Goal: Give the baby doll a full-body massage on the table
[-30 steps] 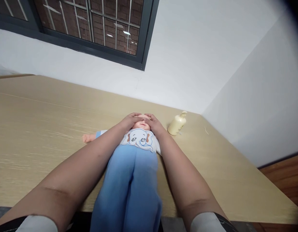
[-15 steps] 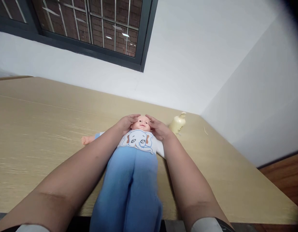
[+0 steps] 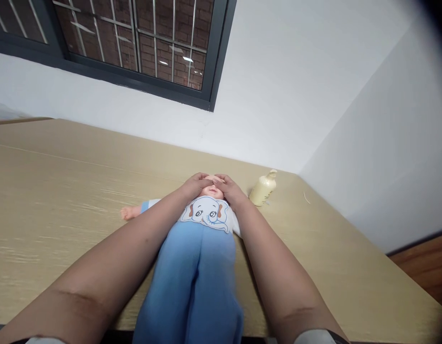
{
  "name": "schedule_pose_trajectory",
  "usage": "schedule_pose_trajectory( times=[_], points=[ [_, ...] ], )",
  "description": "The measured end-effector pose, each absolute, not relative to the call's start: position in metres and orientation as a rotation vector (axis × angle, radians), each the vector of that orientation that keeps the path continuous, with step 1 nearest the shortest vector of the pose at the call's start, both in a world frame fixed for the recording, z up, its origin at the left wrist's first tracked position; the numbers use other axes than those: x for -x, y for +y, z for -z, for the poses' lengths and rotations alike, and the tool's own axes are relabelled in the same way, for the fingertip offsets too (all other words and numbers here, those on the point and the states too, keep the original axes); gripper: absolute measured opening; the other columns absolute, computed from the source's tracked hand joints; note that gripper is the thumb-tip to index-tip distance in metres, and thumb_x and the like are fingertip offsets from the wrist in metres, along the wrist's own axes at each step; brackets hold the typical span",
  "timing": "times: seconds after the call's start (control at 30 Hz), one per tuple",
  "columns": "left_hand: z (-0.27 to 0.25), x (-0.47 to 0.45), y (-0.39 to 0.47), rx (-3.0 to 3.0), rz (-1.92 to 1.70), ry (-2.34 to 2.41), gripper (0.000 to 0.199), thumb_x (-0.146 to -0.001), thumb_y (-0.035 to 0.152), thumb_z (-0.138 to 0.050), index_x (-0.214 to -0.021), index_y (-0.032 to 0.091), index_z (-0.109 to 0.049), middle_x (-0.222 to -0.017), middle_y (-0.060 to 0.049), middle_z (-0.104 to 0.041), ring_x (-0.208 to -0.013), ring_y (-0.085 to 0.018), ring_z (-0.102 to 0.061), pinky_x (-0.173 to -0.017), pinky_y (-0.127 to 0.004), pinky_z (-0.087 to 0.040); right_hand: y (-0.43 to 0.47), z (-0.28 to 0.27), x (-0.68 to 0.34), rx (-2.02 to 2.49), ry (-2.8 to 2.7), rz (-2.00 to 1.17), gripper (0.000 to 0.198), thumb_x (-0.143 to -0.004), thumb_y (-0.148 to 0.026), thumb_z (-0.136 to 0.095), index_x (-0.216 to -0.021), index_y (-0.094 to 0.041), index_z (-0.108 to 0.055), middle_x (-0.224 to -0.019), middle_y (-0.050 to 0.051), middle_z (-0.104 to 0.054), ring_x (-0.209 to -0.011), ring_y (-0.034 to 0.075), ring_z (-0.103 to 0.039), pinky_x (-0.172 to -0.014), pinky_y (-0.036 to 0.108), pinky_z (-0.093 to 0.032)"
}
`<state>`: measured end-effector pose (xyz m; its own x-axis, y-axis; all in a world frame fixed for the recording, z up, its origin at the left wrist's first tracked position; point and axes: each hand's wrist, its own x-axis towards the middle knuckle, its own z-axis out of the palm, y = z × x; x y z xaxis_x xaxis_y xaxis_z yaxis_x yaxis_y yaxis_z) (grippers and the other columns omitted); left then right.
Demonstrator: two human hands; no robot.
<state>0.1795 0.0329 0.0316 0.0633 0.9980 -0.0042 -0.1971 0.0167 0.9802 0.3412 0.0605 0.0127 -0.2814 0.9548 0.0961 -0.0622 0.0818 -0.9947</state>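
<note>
A baby doll (image 3: 206, 212) lies on its back on the table, feet toward me, in blue trousers and a white top with an elephant face on the chest. My left hand (image 3: 195, 185) cups one side of its head, and my right hand (image 3: 231, 189) cups the other. Both thumbs lie across the doll's eyes, almost meeting over the nose. Its mouth shows below them. The fingers curl round the top and sides of the head, partly out of sight. One doll arm sticks out past my left forearm; the other is mostly hidden behind my right forearm.
A pale yellow pump bottle (image 3: 263, 189) stands on the wooden table (image 3: 314, 258), beyond my right hand. Farther right lies a thin strand (image 3: 306, 198). White walls (image 3: 278, 86) meet behind the table, with a dark-framed barred window (image 3: 134, 43) at upper left.
My thumbs have moved inward from the sides of the doll's head and now cover its eyes, which showed before. The view has shifted slightly.
</note>
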Motion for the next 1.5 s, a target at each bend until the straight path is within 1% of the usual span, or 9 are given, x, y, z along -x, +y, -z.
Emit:
schedule_pose_trajectory(
  times=[0.17, 0.4, 0.57, 0.73, 0.9, 1.07, 1.23, 1.4, 1.5],
  points=[
    [-0.031, -0.177, 0.034, -1.056, -1.260, 1.006, 0.029, -0.070, 0.027, -0.080, -0.093, 0.016, -0.067, -0.087, -0.009, -0.073, -0.077, -0.024, -0.070, -0.071, -0.034, -0.056, 0.057, -0.016, -0.346, 0.918, -1.334, -1.469, 0.045, -0.079, -0.043, -0.075, -0.119, -0.027, -0.060, -0.106, 0.003, -0.072, -0.096, 0.021, -0.069, -0.088, 0.038, -0.056],
    [-0.030, -0.170, 0.034, -0.892, -1.197, 0.801, 0.038, -0.073, 0.021, -0.078, -0.109, 0.016, -0.070, -0.104, -0.017, -0.074, -0.095, -0.034, -0.073, -0.083, -0.046, -0.059, 0.046, -0.032, -0.364, 0.899, -1.228, -1.714, 0.055, -0.081, -0.024, -0.072, -0.134, -0.027, -0.056, -0.135, 0.007, -0.062, -0.108, 0.022, -0.067, -0.092, 0.039, -0.058],
    [-0.031, -0.161, 0.031, -0.829, -1.158, 0.763, 0.065, -0.069, 0.014, -0.081, -0.131, 0.017, -0.061, -0.122, -0.019, -0.069, -0.104, -0.034, -0.071, -0.087, -0.047, -0.059, 0.042, -0.037, -0.374, 0.799, -1.292, -1.826, 0.074, -0.076, -0.014, -0.073, -0.144, -0.028, -0.046, -0.145, 0.007, -0.055, -0.115, 0.021, -0.065, -0.098, 0.038, -0.056],
    [-0.028, -0.153, 0.029, -1.011, -1.022, 0.618, 0.099, -0.054, 0.005, -0.087, -0.143, 0.022, -0.049, -0.136, -0.019, -0.060, -0.114, -0.035, -0.067, -0.092, -0.046, -0.057, 0.040, -0.037, -0.371, 0.773, -1.463, -1.807, 0.103, -0.072, -0.026, -0.082, -0.157, -0.032, -0.023, -0.157, 0.008, -0.041, -0.131, 0.026, -0.056, -0.111, 0.046, -0.047],
    [-0.025, -0.151, 0.033, -1.249, -0.995, 0.747, 0.111, -0.049, 0.012, -0.092, -0.148, 0.025, -0.043, -0.147, -0.016, -0.052, -0.126, -0.035, -0.059, -0.097, -0.044, -0.054, 0.043, -0.033, -0.364, 0.986, -1.784, -1.476, 0.136, -0.060, -0.038, -0.092, -0.160, -0.030, 0.000, -0.163, 0.010, -0.031, -0.146, 0.030, -0.038, -0.119, 0.051, -0.034],
    [-0.023, -0.149, 0.036, -1.428, -1.093, 1.037, 0.099, -0.057, 0.028, -0.093, -0.145, 0.020, -0.049, -0.133, -0.016, -0.064, -0.120, -0.034, -0.063, -0.101, -0.045, -0.052, 0.047, -0.033, -0.359, 1.166, -1.870, -1.091, 0.128, -0.060, -0.051, -0.089, -0.161, -0.025, -0.015, -0.163, 0.010, -0.029, -0.147, 0.031, -0.036, -0.121, 0.046, -0.031],
    [-0.020, -0.146, 0.038, -1.444, -1.123, 1.026, 0.094, -0.060, 0.035, -0.092, -0.144, 0.019, -0.052, -0.126, -0.016, -0.068, -0.113, -0.032, -0.067, -0.098, -0.043, -0.054, 0.047, -0.033, -0.358, 1.154, -1.872, -1.001, 0.115, -0.063, -0.052, -0.087, -0.158, -0.028, -0.027, -0.161, 0.007, -0.035, -0.144, 0.031, -0.041, -0.119, 0.047, -0.034],
    [-0.022, -0.141, 0.036, -1.250, -1.071, 0.920, 0.096, -0.061, 0.027, -0.092, -0.146, 0.021, -0.049, -0.122, -0.016, -0.070, -0.100, -0.029, -0.071, -0.086, -0.041, -0.058, 0.049, -0.028, -0.365, 0.996, -1.795, -1.269, 0.114, -0.068, -0.044, -0.087, -0.159, -0.031, -0.020, -0.159, 0.006, -0.039, -0.138, 0.029, -0.049, -0.114, 0.048, -0.043],
    [-0.026, -0.140, 0.034, -1.088, -1.088, 0.808, 0.081, -0.063, 0.022, -0.091, -0.137, 0.018, -0.057, -0.122, -0.016, -0.070, -0.095, -0.027, -0.072, -0.082, -0.039, -0.058, 0.051, -0.023, -0.372, 0.874, -1.644, -1.502, 0.107, -0.071, -0.042, -0.085, -0.158, -0.033, -0.022, -0.157, 0.005, -0.043, -0.134, 0.027, -0.054, -0.111, 0.047, -0.046]
  ],
)
